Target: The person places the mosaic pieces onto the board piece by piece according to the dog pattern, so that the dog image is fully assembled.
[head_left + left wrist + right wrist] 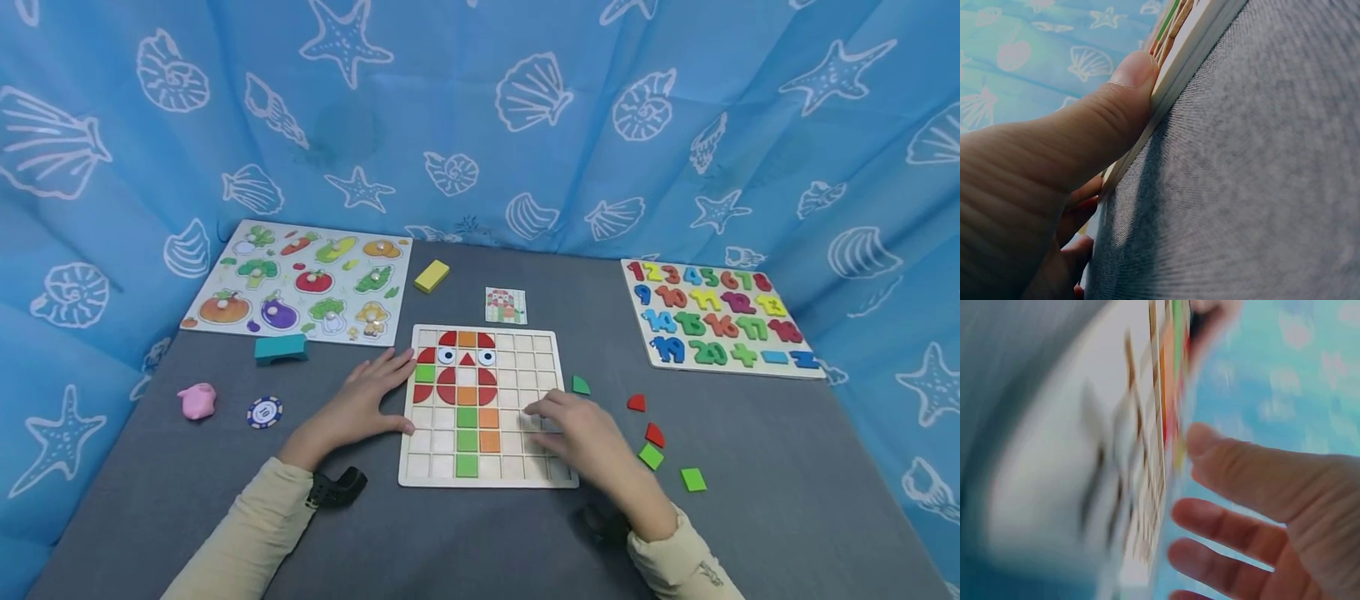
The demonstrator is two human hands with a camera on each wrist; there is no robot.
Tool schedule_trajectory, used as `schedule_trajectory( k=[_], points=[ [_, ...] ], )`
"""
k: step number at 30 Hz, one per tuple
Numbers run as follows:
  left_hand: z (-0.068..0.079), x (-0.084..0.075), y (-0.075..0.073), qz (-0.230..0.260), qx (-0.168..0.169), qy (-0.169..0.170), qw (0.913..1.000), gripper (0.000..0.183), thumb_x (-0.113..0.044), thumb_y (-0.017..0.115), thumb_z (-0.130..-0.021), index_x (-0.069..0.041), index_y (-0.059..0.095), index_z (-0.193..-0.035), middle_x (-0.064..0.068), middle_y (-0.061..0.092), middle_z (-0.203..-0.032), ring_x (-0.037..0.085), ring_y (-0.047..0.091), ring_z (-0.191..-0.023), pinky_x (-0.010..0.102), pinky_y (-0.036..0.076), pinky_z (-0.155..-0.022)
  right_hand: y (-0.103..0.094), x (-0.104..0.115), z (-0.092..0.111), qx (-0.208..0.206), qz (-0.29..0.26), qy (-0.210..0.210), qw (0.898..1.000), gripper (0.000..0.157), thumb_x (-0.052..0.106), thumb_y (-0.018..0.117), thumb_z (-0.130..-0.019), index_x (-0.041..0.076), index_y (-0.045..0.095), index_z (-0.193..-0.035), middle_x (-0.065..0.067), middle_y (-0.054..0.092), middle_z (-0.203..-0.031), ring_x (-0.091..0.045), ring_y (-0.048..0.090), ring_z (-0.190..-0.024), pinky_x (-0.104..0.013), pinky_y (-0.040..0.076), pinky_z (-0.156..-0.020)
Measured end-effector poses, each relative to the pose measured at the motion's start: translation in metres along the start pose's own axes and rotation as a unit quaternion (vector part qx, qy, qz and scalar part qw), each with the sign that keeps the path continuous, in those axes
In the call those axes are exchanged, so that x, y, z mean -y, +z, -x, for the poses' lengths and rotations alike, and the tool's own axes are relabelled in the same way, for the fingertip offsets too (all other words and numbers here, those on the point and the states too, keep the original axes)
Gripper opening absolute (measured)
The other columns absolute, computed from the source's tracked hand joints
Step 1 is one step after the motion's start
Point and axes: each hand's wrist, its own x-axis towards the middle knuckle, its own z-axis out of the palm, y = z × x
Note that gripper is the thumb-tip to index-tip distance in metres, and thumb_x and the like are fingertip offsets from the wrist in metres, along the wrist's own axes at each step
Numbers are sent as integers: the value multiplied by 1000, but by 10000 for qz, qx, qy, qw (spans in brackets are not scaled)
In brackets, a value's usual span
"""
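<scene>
A wooden grid board [536,342] lies in the middle, partly filled with red, orange and green tiles, two of them eye pieces. My left hand [363,402] rests at its left side with the fingers extended, and in the left wrist view the thumb [1132,72] touches the board's edge. Over the right part of the grid is my right hand [585,433], thumb and fingers apart. No tile shows between the right fingers [1210,515] in the right wrist view. A small picture card [506,306] lies beyond the board.
Loose tiles lie to the right, among them a dark green quarter piece [581,385], a red one [636,403] and a green square [693,479]. A vegetable puzzle [401,283], a number puzzle [738,367], a teal block [281,349], a pink pig [198,402] and a poker chip [265,412] surround the board.
</scene>
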Motion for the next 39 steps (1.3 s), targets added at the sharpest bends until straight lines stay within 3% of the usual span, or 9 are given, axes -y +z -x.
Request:
schedule_trajectory(
  k=[2,5,9,14,19,23,30,34,39],
  points=[
    [0,0,0,2,-3,-7,10000,94,-52,69,-66,-17,25,-141,-2,18,-148,24,7,-137,51,6,-106,-8,-19,13,14,-57,369,9993,29,19,76,-69,16,68,-97,3,60,-87,-9,54,-71,-26,47,-62],
    [1,1,0,-12,11,-19,10000,94,-53,69,-66,-17,25,-141,-2,18,-148,24,7,-137,52,6,-106,-18,-46,34,348,-104,866,9956,26,14,75,-69,16,68,-94,4,57,-87,-10,52,-72,-29,46,-62],
    [2,3,1,18,3,-40,10000,94,-54,68,-66,-17,25,-141,-2,18,-148,24,6,-137,52,5,-106,-20,-66,53,789,-52,1232,9892,24,11,76,-68,17,68,-90,3,55,-88,-13,53,-78,-35,48,-68],
    [4,3,-2,73,18,-72,9999,93,-53,68,-67,-17,25,-141,-3,17,-148,24,6,-137,51,5,-107,-15,-71,58,785,-108,1320,9881,24,12,76,-68,15,65,-89,3,55,-88,-14,53,-79,-38,49,-72],
    [3,3,-3,33,26,-49,10000,93,-54,68,-67,-17,25,-141,-2,17,-148,24,6,-137,52,5,-106,-17,-62,51,461,-239,1389,9889,24,15,75,-69,12,62,-89,3,56,-84,-12,49,-71,-30,46,-65],
    [2,2,-2,30,24,-45,10000,94,-54,68,-67,-17,25,-141,-2,18,-148,25,6,-137,52,5,-106,-13,-45,36,130,-438,1197,9918,25,18,75,-70,13,64,-92,4,58,-86,-11,48,-68,-24,44,-60],
    [0,2,0,-16,15,-67,10000,95,-59,66,-65,-18,24,-141,-4,17,-148,23,6,-137,52,5,-106,3,-17,1,-205,-174,141,9995,25,25,74,-71,15,68,-93,7,59,-82,-7,51,-68,-23,45,-60],
    [-1,2,1,-36,6,-83,10000,96,-57,67,-65,-18,25,-141,-4,18,-148,23,7,-137,52,6,-106,11,-7,-13,-143,148,-192,9996,24,27,73,-72,16,69,-93,7,60,-83,-5,51,-69,-24,46,-62],
    [-1,0,0,-66,11,-102,9999,96,-54,69,-65,-18,25,-141,-2,18,-148,24,7,-137,52,5,-106,17,1,-23,21,282,-198,9994,25,29,74,-70,17,70,-92,7,61,-82,-5,50,-68,-24,46,-63]
  ],
)
